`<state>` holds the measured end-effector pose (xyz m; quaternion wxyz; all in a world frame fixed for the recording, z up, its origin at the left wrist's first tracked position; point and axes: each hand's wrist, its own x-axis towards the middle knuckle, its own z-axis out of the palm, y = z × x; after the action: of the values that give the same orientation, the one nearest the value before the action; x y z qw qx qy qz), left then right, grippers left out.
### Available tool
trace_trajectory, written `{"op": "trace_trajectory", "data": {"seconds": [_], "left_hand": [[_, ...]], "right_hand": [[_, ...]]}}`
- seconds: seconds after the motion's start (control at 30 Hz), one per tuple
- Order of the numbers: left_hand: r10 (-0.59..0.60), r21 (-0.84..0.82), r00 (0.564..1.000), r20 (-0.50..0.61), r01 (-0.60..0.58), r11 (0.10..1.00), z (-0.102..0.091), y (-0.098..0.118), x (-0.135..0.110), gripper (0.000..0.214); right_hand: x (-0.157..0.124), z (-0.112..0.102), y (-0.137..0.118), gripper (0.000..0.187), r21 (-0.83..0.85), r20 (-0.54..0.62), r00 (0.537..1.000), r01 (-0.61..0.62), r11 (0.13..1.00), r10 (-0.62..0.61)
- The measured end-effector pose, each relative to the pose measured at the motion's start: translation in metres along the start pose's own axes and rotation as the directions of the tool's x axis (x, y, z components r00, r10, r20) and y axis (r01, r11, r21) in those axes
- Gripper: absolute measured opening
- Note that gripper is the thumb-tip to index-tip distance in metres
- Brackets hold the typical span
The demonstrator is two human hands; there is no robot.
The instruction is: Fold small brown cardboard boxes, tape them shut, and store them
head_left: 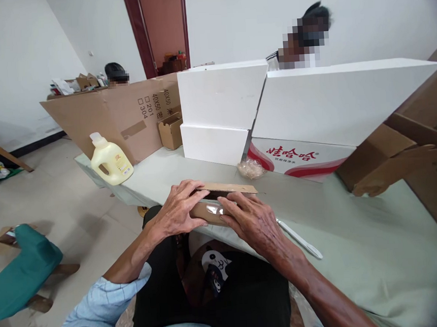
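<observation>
A small brown cardboard box (208, 212) lies at the table's near edge, with a shiny strip of clear tape on its front side and a raised flap along the back. My left hand (180, 208) grips its left end, fingers over the top edge and thumb along the front. Around the right part is my right hand (249, 216), fingers bent over the upper edge. The dark gap under the flap shows between my hands; what is inside cannot be seen. Just right of my right hand rests a white utility knife (300, 240).
A pale yellow jug (111, 160) stands at the table's left. White boxes (224, 96), a red-and-white carton (299, 158) and brown cartons (377, 154) line the back and right. A crumpled plastic clump (251, 169) lies before them. Two people are beyond the boxes.
</observation>
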<state>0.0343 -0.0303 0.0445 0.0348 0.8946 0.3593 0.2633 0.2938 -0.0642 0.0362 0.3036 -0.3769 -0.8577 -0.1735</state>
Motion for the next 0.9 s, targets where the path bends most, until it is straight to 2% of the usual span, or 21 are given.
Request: {"op": "trace_trajectory", "data": {"seconds": [0.3, 0.43, 0.5, 0.57, 0.63, 0.7, 0.73, 0.8, 0.83, 0.9], "left_hand": [[-0.017, 0.047, 0.998, 0.057, 0.015, 0.999, -0.001, -0.004, 0.005, 0.078], [-0.015, 0.071, 0.996, 0.093, 0.009, 0.997, -0.003, -0.006, 0.007, 0.074], [-0.010, 0.083, 0.994, 0.112, 0.001, 0.997, -0.004, -0.006, 0.008, 0.069], [-0.005, 0.092, 0.993, 0.118, -0.006, 0.996, -0.004, -0.006, 0.007, 0.065], [0.002, 0.098, 0.993, 0.117, -0.013, 0.995, -0.004, -0.006, 0.005, 0.063], [0.011, 0.099, 0.994, 0.110, -0.022, 0.995, -0.003, -0.006, 0.004, 0.061], [0.016, 0.099, 0.994, 0.107, -0.027, 0.995, -0.002, -0.005, 0.003, 0.061], [0.025, 0.097, 0.995, 0.100, -0.034, 0.995, -0.001, -0.004, 0.001, 0.060], [0.026, 0.098, 0.995, 0.097, -0.036, 0.995, -0.001, -0.003, 0.001, 0.060], [0.028, 0.098, 0.996, 0.087, -0.036, 0.995, 0.000, -0.002, -0.001, 0.060]], "right_hand": [[0.007, 0.011, 0.000, 0.018, 0.088, -0.219, 0.973, 0.096, 0.992, -0.075], [0.008, 0.009, -0.006, 0.022, 0.138, -0.264, 0.960, 0.136, 0.981, -0.096], [0.006, 0.004, -0.010, 0.023, 0.237, -0.281, 0.958, 0.134, 0.962, -0.064], [0.003, -0.004, -0.007, 0.023, 0.381, -0.322, 0.945, 0.082, 0.921, 0.049], [0.000, -0.009, 0.007, 0.017, 0.471, -0.369, 0.897, -0.045, 0.881, 0.244], [-0.003, -0.006, 0.036, 0.012, 0.509, -0.375, 0.804, -0.237, 0.827, 0.461], [-0.005, 0.000, 0.055, 0.019, 0.525, -0.346, 0.747, -0.347, 0.777, 0.567], [-0.009, 0.020, 0.097, 0.034, 0.560, -0.217, 0.651, -0.528, 0.639, 0.727], [-0.012, 0.032, 0.118, 0.041, 0.552, -0.128, 0.619, -0.604, 0.575, 0.774], [-0.015, 0.060, 0.155, 0.050, 0.524, -0.042, 0.592, -0.673, 0.522, 0.805]]}}
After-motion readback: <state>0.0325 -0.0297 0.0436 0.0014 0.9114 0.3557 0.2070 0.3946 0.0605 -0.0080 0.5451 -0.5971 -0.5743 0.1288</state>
